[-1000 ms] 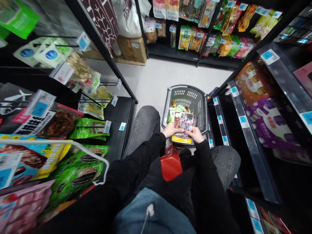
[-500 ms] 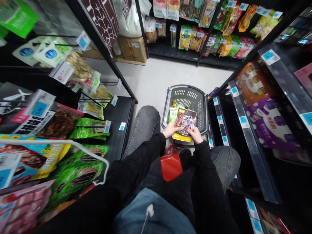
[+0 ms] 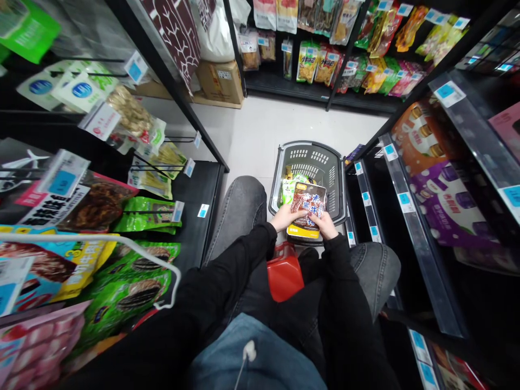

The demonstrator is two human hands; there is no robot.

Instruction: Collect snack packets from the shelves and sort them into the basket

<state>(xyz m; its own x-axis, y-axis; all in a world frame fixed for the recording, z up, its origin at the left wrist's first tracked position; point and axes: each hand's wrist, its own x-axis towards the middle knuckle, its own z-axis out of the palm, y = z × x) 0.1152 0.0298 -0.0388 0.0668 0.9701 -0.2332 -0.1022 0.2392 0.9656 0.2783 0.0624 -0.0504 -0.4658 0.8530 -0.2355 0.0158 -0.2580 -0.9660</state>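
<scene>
Between stocked shelves (image 3: 142, 211), a grey basket (image 3: 314, 154) sits on the floor, a red stool (image 3: 284, 276) near it. Left hand (image 3: 283, 216) and right hand (image 3: 325, 226) both grip a snack packet (image 3: 307, 208) over the basket.

The basket (image 3: 312, 154) is showing grey with rows of holes — the packet (image 3: 307, 210) over its near rim is showing brown, white and a yellow band, the stool (image 3: 284, 277) beside it red.
</scene>
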